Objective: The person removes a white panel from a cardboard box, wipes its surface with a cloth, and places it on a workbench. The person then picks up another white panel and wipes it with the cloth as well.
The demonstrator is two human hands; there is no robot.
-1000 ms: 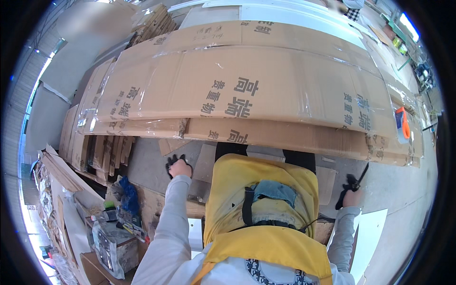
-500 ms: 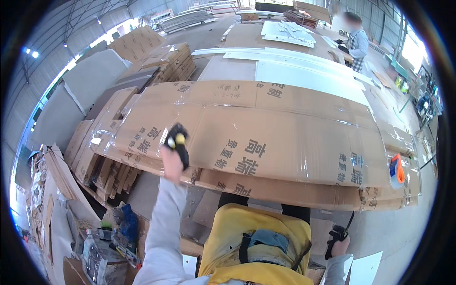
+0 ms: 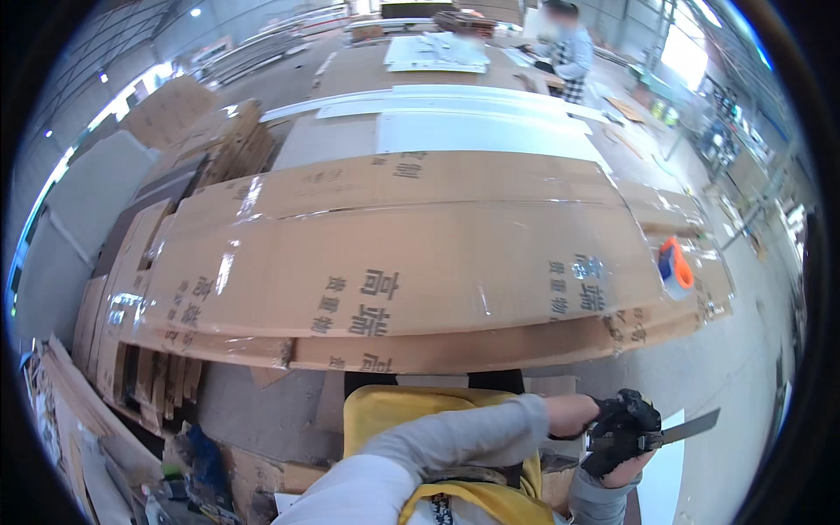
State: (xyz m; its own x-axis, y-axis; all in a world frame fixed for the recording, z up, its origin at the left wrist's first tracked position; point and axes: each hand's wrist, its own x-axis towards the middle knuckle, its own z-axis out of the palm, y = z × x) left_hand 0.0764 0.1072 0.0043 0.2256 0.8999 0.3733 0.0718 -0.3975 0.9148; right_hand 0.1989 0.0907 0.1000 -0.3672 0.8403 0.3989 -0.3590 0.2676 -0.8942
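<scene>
At lower right, my two hands meet, both in black gloves that leave the fingertips bare. In my right hand [image 3: 615,457] is a knife with a long, flat grey blade [image 3: 691,427] pointing right. My left hand [image 3: 623,406] reaches across my body and lies against the right one, its fingers curled by the knife's handle. What those left fingers grip is hidden. Before me lies a large flat carton [image 3: 472,254], wrapped in shiny clear film or tape, on top of another carton [image 3: 455,346].
A tape dispenser [image 3: 678,269], orange and blue, sits on the carton's right end. White panels [image 3: 481,131] lie beyond. Stacked cardboard [image 3: 232,144] and grey sheets [image 3: 83,197] stand left. Clutter [image 3: 197,472] fills the lower left. Another person [image 3: 569,52] works at far right.
My left hand has swung from above the carton's left part across to my right hand. The knife has turned from upright to pointing right. My view has shifted right.
</scene>
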